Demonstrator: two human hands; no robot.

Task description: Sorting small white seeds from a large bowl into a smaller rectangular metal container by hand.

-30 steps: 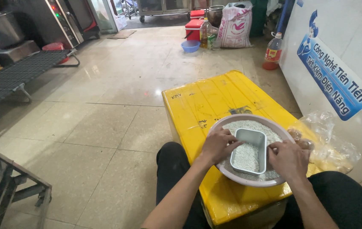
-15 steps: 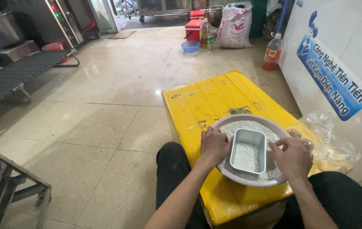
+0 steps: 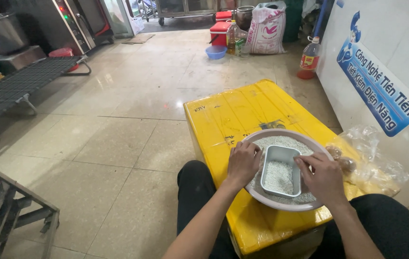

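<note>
A round pale basin [image 3: 267, 135] full of white grains sits on a yellow box lid [image 3: 233, 112] between my knees. Inside the basin rests a rectangular metal tin [image 3: 281, 169], partly filled with the same grains. My left hand [image 3: 243, 162] lies on the basin's left side, fingers curled against the tin's left wall. On the other side, my right hand [image 3: 322, 176] rests over the tin's right rim, fingertips touching its edge. Whether either hand actually grips the tin is unclear.
A clear plastic bag [image 3: 372, 163] with brownish lumps lies to the right of the basin, against a white cabinet [image 3: 396, 57]. Tiled floor stretches left. A dark grated rack [image 3: 12, 88], a metal frame [image 3: 7, 211], a sack [image 3: 266, 29], a bottle [image 3: 310, 57] and a blue bowl [image 3: 215, 52] stand around.
Both hands have shifted slightly on the basin; the right hand has moved in over the tin's right rim. The tin has stayed in the basin.
</note>
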